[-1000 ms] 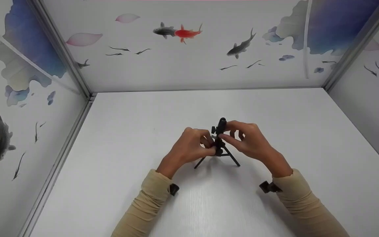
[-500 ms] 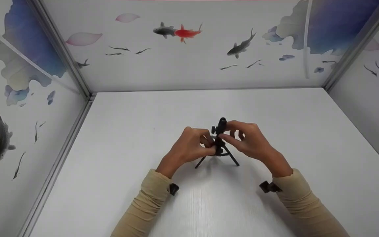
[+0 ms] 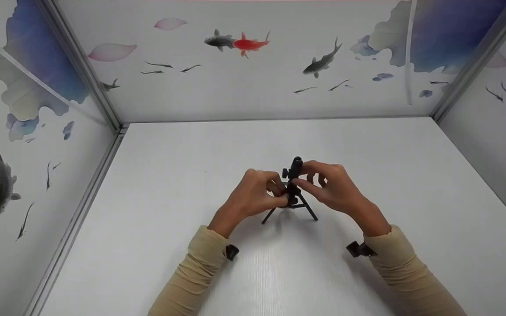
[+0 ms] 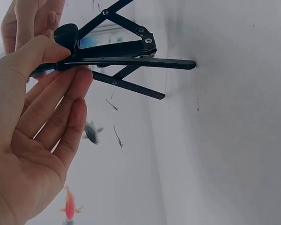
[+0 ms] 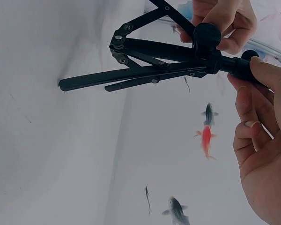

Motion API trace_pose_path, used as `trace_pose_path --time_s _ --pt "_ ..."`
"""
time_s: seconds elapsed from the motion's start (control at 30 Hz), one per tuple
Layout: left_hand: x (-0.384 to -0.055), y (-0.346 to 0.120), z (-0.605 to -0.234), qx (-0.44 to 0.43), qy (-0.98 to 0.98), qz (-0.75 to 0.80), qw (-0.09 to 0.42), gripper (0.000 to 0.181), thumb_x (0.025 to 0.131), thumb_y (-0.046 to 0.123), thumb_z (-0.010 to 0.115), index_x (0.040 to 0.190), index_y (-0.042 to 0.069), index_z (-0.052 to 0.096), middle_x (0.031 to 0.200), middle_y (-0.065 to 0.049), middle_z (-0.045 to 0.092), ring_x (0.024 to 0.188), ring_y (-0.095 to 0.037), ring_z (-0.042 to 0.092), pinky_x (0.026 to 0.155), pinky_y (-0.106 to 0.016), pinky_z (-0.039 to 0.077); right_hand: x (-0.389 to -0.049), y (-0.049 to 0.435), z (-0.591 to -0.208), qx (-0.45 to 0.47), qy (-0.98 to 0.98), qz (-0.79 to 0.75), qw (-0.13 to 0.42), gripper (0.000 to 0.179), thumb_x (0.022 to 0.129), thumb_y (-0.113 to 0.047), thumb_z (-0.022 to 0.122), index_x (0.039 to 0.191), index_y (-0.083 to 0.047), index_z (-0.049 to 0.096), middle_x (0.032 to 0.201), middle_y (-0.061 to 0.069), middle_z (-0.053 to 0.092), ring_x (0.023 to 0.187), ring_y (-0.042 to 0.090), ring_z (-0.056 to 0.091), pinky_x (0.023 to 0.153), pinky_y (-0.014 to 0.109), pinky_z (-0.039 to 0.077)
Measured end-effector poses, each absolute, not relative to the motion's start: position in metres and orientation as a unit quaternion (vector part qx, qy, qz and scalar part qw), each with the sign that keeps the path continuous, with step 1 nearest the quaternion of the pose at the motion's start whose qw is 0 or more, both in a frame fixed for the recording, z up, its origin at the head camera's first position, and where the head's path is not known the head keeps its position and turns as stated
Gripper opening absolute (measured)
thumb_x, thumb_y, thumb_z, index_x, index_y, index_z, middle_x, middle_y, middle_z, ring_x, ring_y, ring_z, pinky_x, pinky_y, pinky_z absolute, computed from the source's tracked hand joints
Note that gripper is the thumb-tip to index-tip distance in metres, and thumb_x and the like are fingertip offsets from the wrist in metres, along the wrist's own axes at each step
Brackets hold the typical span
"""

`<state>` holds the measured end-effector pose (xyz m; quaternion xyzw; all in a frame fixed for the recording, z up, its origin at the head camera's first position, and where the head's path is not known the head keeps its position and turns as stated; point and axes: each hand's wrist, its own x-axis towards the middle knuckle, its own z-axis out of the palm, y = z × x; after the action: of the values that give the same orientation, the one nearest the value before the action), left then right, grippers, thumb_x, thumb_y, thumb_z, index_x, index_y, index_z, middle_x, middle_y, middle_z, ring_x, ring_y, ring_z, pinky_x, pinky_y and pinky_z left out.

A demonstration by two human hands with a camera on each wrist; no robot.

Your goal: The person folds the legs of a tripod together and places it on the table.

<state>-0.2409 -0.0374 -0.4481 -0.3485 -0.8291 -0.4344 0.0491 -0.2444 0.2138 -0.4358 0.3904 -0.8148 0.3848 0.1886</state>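
Tripod (image 3: 292, 188), small and black, upright over white tabletop (image 3: 169, 158), slightly right of centre, between both hands. Legs (image 5: 131, 77) splayed, joined by hinged braces; two feet visible toward near side. Cannot tell contact of every foot with surface.

Left hand (image 3: 255, 193): pinching tripod between thumb and fingertips low on column, at hub, just beside large round knob (image 5: 207, 35). Cannot tell contact with knob itself. Other fingers bent, close together.

Right hand (image 3: 334, 188): pinching upper end of tripod between thumb and forefinger, next to small knob (image 5: 249, 55); other fingers bent toward palm. Grip higher than on left side.

Tan sleeves (image 3: 198, 270) on both arms, ending at wrists; dark wrist devices (image 3: 232, 252) just beside cuffs, on inner sides.

Far wall (image 3: 257, 83): printed grey fish (image 3: 220, 41) touching red fish (image 3: 248, 44); pink petal (image 3: 112, 52) farther left, blue leaf print (image 3: 446, 35) far right. Left wall (image 3: 81, 162): larger dark fish (image 3: 2, 186), also printed. Metal rail (image 3: 81, 66) along far left corner.
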Motion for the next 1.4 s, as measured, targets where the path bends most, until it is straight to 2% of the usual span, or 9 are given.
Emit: trace_pose_path --time_s 0.1,0.3,0.4,0.57,0.7,0.97,1.4 --pt "-0.2410 -0.0374 -0.4484 -0.349 -0.828 -0.436 0.051 0.003 0.088 0.012 0.078 0.091 0.011 0.077 0.082 0.001 0.084 0.075 0.000 0.078 0.082 -0.036 0.062 -0.2442 0.2138 -0.4358 0.390 -0.815 0.385 0.188 0.027 0.094 -0.009 0.085 0.120 -0.016 0.077 0.104 -0.006 0.083 0.077 0.008 0.069 0.058 0.039 0.052" --pt "-0.2412 -0.0372 -0.4483 -0.346 -0.831 -0.431 0.056 0.003 0.088 0.012 0.079 0.090 0.012 0.077 0.081 0.003 0.084 0.075 0.001 0.077 0.081 -0.030 0.060 -0.2438 0.2138 -0.4355 0.391 -0.816 0.383 0.188 0.027 0.095 -0.010 0.085 0.120 -0.015 0.077 0.105 -0.005 0.083 0.077 0.008 0.069 0.058 0.038 0.052" --pt "-0.2411 -0.0370 -0.4477 -0.347 -0.831 -0.431 0.057 0.003 0.087 0.013 0.079 0.090 0.011 0.077 0.081 0.002 0.084 0.075 0.000 0.077 0.083 -0.034 0.060 -0.2435 0.2137 -0.4349 0.392 -0.815 0.384 0.188 0.026 0.095 -0.009 0.084 0.120 -0.015 0.077 0.104 -0.005 0.083 0.077 0.008 0.068 0.058 0.037 0.051" --pt "-0.2413 -0.0367 -0.4483 -0.349 -0.828 -0.433 0.065 0.003 0.087 0.013 0.080 0.089 0.012 0.078 0.080 0.004 0.083 0.074 0.001 0.077 0.083 -0.027 0.056 -0.2426 0.2130 -0.4343 0.395 -0.811 0.388 0.189 0.024 0.097 -0.009 0.082 0.119 -0.017 0.077 0.102 -0.007 0.082 0.076 0.007 0.067 0.057 0.038 0.051" --pt "-0.2414 -0.0368 -0.4485 -0.353 -0.825 -0.436 0.068 0.003 0.086 0.012 0.079 0.089 0.012 0.078 0.080 0.003 0.083 0.075 0.001 0.077 0.082 -0.028 0.056 -0.2426 0.2131 -0.4346 0.393 -0.815 0.382 0.189 0.023 0.097 -0.010 0.083 0.119 -0.017 0.077 0.102 -0.007 0.082 0.076 0.006 0.067 0.057 0.035 0.050" --pt "-0.2414 -0.0369 -0.4481 -0.358 -0.821 -0.437 0.083 0.004 0.087 0.013 0.079 0.091 0.011 0.078 0.082 0.004 0.084 0.076 0.000 0.078 0.082 -0.032 0.059 -0.2426 0.2134 -0.4340 0.391 -0.817 0.380 0.186 0.023 0.097 -0.010 0.082 0.119 -0.015 0.077 0.102 -0.004 0.082 0.077 0.008 0.067 0.056 0.041 0.051" --pt "-0.2416 -0.0370 -0.4474 -0.363 -0.816 -0.439 0.096 0.004 0.088 0.014 0.080 0.091 0.012 0.079 0.083 0.004 0.084 0.076 -0.001 0.078 0.077 -0.023 0.057 -0.2430 0.2124 -0.4326 0.391 -0.817 0.379 0.190 0.025 0.095 -0.010 0.084 0.119 -0.014 0.077 0.103 -0.006 0.082 0.077 0.008 0.067 0.059 0.029 0.050"
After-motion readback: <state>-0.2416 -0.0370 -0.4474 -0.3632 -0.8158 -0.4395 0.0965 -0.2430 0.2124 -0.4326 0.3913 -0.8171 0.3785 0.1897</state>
